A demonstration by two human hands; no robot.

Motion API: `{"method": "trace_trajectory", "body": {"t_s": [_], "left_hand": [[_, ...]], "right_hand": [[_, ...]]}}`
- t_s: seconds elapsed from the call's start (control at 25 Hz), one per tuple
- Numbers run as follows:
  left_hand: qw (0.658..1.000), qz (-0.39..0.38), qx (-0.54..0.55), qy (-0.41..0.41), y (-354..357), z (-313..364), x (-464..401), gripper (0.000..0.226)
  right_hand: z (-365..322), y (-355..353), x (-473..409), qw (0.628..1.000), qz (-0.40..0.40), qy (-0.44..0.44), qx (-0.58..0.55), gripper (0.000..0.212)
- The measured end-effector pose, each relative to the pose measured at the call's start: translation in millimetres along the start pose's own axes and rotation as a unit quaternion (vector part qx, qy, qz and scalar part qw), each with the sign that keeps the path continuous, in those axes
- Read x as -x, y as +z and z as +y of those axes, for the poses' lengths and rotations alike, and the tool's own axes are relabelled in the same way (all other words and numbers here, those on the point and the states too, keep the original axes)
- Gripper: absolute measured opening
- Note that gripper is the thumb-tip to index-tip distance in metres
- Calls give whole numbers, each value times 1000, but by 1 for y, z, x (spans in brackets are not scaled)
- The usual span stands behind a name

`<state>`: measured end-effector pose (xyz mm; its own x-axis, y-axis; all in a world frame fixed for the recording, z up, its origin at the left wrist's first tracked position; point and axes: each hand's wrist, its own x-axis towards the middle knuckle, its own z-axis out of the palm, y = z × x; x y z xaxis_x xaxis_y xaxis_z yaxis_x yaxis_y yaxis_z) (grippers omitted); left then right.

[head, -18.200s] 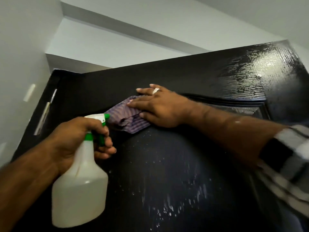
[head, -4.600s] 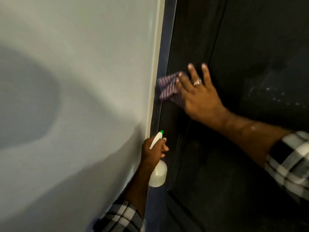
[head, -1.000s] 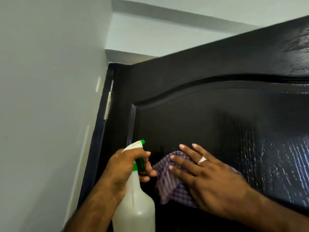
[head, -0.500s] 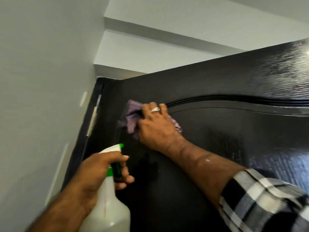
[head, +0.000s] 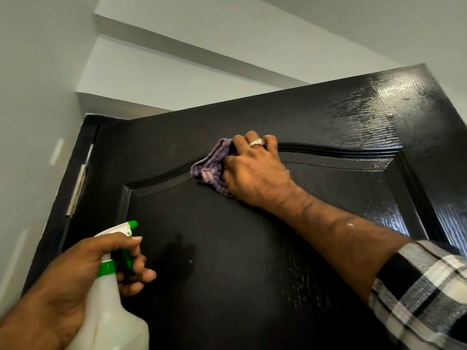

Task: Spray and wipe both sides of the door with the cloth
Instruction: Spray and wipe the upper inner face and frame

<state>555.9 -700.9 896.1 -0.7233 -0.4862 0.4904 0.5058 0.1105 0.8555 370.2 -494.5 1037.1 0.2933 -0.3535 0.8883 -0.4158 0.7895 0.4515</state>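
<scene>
Right hand (head: 255, 173) presses a bunched purple checked cloth (head: 211, 170) against the dark door (head: 227, 248), fingers curled over it at the arched top moulding of the raised panel. Left hand (head: 75, 279) is closed around the neck of a white spray bottle (head: 111, 314), fingers on the green trigger, nozzle aimed at the door. Upper right of door looks wet and glossy; hinge (head: 77, 189) on left edge.

Home interior: panelled door (head: 227, 248), plain walls (head: 32, 97)
</scene>
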Motion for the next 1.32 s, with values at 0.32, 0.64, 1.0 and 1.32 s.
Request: {"method": "trace_trajectory", "body": {"t_s": [0.32, 0.64, 1.0, 1.32], "left_hand": [[998, -36, -7, 41, 30, 19, 7, 16], [993, -90, -67, 49, 107, 42, -18, 18], [970, -224, -37, 83, 235, 42, -24, 20], [956, -284, 18, 71, 270, -50, 18, 16]], "right_hand": [[71, -27, 61, 994, 8, 94, 52, 36], [98, -42, 99, 987, 18, 140, 80, 33], [164, -79, 165, 969, 22, 219, 115, 34], [102, -96, 346, 990, -36, 136, -7, 46]]}}
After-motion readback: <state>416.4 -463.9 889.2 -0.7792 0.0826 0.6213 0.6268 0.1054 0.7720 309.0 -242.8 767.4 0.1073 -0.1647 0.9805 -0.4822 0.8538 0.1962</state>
